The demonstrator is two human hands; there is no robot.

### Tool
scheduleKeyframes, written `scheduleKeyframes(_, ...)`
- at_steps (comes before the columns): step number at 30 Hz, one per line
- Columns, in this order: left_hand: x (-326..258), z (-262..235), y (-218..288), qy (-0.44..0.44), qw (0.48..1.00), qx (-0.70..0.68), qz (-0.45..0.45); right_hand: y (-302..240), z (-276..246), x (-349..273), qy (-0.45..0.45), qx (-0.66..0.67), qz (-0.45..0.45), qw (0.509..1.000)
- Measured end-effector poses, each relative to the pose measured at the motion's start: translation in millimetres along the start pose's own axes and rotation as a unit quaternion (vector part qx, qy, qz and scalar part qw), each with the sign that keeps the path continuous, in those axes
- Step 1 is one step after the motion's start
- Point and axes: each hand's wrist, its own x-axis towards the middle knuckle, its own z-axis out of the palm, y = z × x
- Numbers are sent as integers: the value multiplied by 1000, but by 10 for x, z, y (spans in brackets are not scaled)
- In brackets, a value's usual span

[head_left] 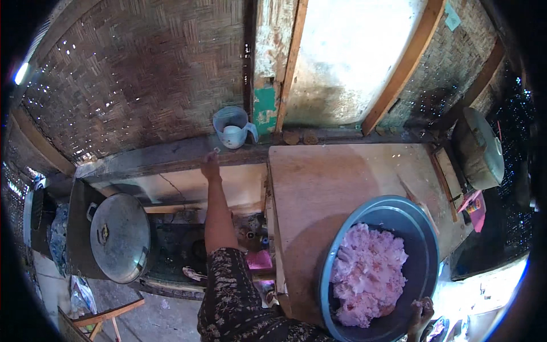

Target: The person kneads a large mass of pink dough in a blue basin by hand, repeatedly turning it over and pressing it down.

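My left arm, in a dark patterned sleeve, stretches forward toward the ledge along the wall. At its end my left hand (211,166) is closed, with a small pale bit at the fingertips that is too small to name. Just beyond it a pale plastic jug (222,121) with a handle stands on the ledge, something white inside. At the lower right, my right hand (420,313) curls over the near right rim of a large blue-grey basin (424,251). A lumpy pinkish mass like dough or ground meat (370,273) lies in the basin.
Under the basin is a wooden tabletop (319,188). A large lidded metal pot (119,236) stands at left, and another big pot (478,151) at the far right beside a pink packet (474,210). A woven wall (142,74) rises behind the ledge (165,157).
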Motion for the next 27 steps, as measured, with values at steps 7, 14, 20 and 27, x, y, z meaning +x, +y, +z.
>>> scheduleKeyframes(7, 363, -174, -226, 38, 879, 471, 68, 132, -132, -121, 16, 6, 29, 999)
scheduleKeyframes(14, 945, -118, -615, 40, 841, 535, 65, 388, -262, -150, 56, -79, 47, 994)
scheduleKeyframes(20, 1123, -31, -551, 10, 830, 558, 2, 376, -283, -216, 69, -102, 62, 990)
scheduleKeyframes(27, 1185, -142, -633, 33, 792, 600, 113, 402, -249, -199, 69, -117, 74, 988)
